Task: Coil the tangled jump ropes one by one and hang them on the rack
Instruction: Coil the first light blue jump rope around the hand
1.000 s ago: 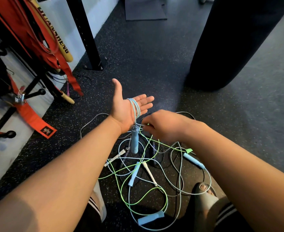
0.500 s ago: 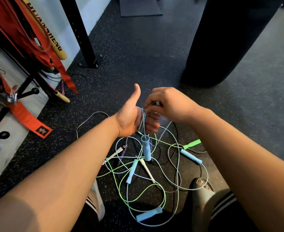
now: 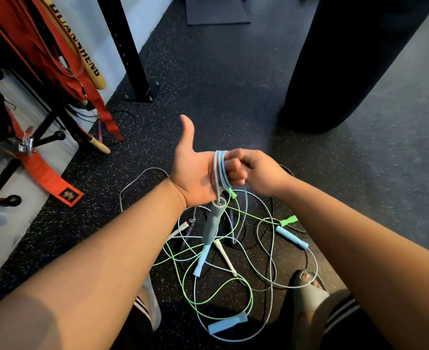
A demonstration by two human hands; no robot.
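A few turns of the pale blue rope (image 3: 219, 170) are wound round the curled fingers of the left hand (image 3: 195, 173) and pinched by the right hand (image 3: 256, 173), its remainder and the other ropes (image 3: 251, 296) left tangled on the floor (image 3: 233, 84), unhung.

Dark rubber floor (image 3: 233, 97) flecked with pale specks, met at the left by a white wall (image 3: 142, 18) with a black steel post (image 3: 128, 59) bolted down beside it, red straps (image 3: 44, 46) and a lettered wooden stick (image 3: 82, 54) hanging further left, a grey mat (image 3: 216, 11) at the top, a black punching bag (image 3: 347, 59) at the upper right.
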